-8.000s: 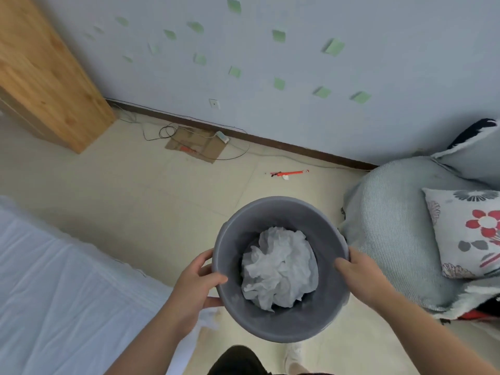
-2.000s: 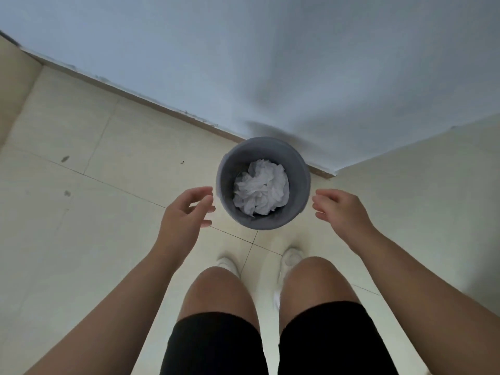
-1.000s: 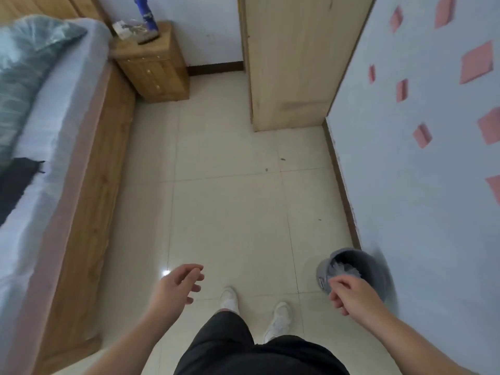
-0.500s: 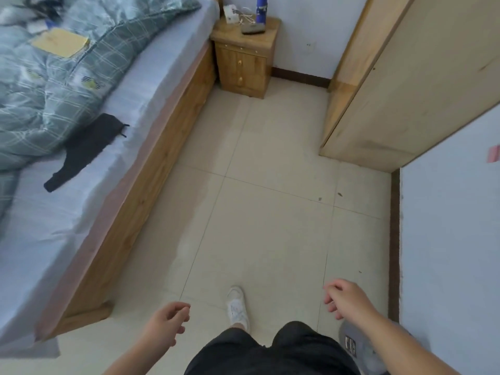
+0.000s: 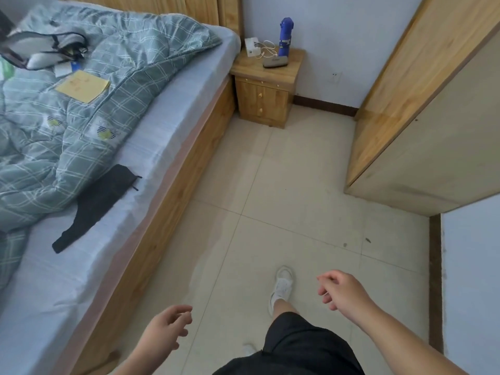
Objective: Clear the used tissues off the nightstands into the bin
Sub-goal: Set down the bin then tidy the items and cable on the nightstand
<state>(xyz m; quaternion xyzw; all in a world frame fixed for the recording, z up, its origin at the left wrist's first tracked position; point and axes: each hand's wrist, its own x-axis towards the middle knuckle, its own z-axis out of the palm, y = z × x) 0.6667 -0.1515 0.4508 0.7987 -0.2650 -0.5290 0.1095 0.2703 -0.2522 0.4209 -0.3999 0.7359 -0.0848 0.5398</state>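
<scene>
Both hands [image 5: 167, 330] [image 5: 343, 292] empty, nightstand [image 5: 262, 104] nearer.

Both bare forearms reach forward at waist height. The left hand [image 5: 167, 330] hangs with loosely curled fingers, holding nothing. The right hand [image 5: 343, 290] sits slightly higher, fingers likewise relaxed and empty.

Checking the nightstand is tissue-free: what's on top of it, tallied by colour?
Blue: 1, the bottle
White: 2, the box and the cable
Grey: 1, the flat case
Total: 4 on the nightstand; no tissue visible.
</scene>
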